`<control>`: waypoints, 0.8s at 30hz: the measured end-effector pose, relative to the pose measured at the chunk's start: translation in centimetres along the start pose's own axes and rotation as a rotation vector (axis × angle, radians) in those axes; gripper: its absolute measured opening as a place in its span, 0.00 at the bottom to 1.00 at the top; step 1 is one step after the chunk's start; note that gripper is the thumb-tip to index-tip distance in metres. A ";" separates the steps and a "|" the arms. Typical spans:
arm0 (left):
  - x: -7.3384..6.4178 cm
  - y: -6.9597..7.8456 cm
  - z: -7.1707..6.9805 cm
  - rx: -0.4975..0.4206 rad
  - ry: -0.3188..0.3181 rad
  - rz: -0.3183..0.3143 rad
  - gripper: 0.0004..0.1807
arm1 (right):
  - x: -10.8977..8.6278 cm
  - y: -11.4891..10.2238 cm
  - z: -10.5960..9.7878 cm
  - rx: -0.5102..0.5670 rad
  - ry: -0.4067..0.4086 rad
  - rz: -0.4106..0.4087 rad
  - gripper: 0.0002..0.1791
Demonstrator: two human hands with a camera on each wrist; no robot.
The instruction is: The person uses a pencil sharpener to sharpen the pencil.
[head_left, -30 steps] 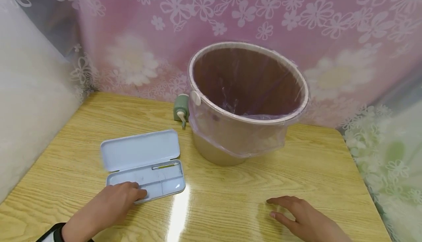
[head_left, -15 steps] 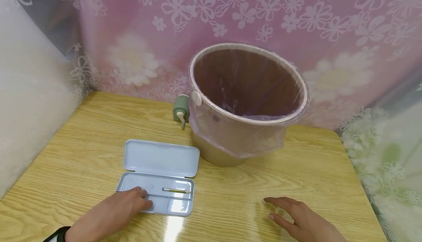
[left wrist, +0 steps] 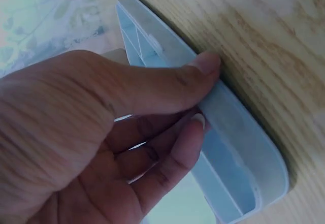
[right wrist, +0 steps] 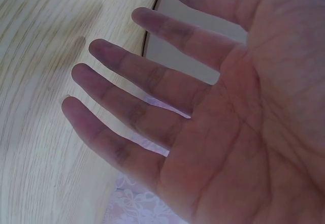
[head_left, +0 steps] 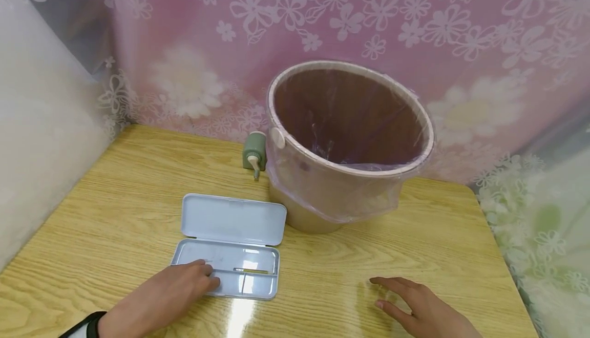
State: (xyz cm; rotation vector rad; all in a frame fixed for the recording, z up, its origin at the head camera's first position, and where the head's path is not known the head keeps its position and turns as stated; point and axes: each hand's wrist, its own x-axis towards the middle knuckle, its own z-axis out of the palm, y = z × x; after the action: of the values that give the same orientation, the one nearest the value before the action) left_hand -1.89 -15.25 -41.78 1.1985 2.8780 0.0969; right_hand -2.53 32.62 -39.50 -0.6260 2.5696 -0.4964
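A light blue pencil case lies with its lid folded back on the table. Its tray is split into compartments, and a short pencil lies in the long one. My left hand pinches the tray's near wall, thumb outside and fingers inside, as the left wrist view shows. Well to the right of the case is my right hand, low over the table, holding nothing. Its fingers are relaxed and spread in the right wrist view.
Behind the case stands a large beige bucket lined with a clear purplish plastic bag. Left of it, a small green pencil sharpener with a crank sits on the wooden table. A pink floral curtain hangs at the back.
My left hand has shifted the pencil case to the right and turned it, bringing the lid close to the bucket. The pencil has slid toward the divider. My right hand has stayed nearly still.
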 end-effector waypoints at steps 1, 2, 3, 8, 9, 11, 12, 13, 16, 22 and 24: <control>0.0 -0.1 -0.1 0.009 0.004 -0.002 0.16 | 0.0 0.0 0.0 0.000 -0.001 0.004 0.25; 0.1 -0.2 -0.2 0.008 0.003 -0.008 0.16 | 0.0 0.0 0.0 0.003 -0.004 0.008 0.25; 0.1 -0.3 -0.4 -0.002 -0.003 -0.015 0.15 | 0.0 0.0 -0.1 0.008 -0.008 0.013 0.25; 0.7 -2.0 -3.4 -0.153 -0.049 -0.025 0.11 | 0.0 -0.1 -0.1 0.024 -0.022 0.030 0.26; 0.9 -2.5 -4.4 -0.169 -0.040 -0.027 0.11 | 0.0 -0.1 -0.2 0.024 -0.023 0.033 0.26; 1.5 -3.7 -7.0 -0.163 0.015 -0.043 0.09 | 0.2 -0.2 -0.2 0.028 -0.025 0.033 0.26; 1.9 -4.3 -8.2 -0.149 0.061 -0.058 0.08 | 0.3 -0.2 -0.2 0.031 -0.027 0.033 0.26; 2.5 -4.9 -9.5 -0.140 0.100 -0.081 0.07 | 0.3 -0.3 -0.2 0.036 -0.029 0.035 0.26; 4.9 -7.0 -12.8 -0.153 0.204 -0.158 0.04 | 0.4 -0.3 -0.1 0.049 -0.035 0.034 0.26; 12.2 -11.7 -14.2 -0.266 0.228 -0.291 0.13 | 0.6 -0.1 0.2 0.089 -0.052 0.036 0.26; 14.5 -12.9 -13.4 -0.285 0.172 -0.340 0.20 | 0.8 -0.1 0.4 0.110 -0.060 0.025 0.26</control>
State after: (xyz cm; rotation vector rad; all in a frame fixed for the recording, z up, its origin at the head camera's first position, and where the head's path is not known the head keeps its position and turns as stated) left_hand -21.84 -14.69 -29.19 0.6756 3.0257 0.6038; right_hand -2.92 32.10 -40.01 -0.5608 2.4715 -0.5968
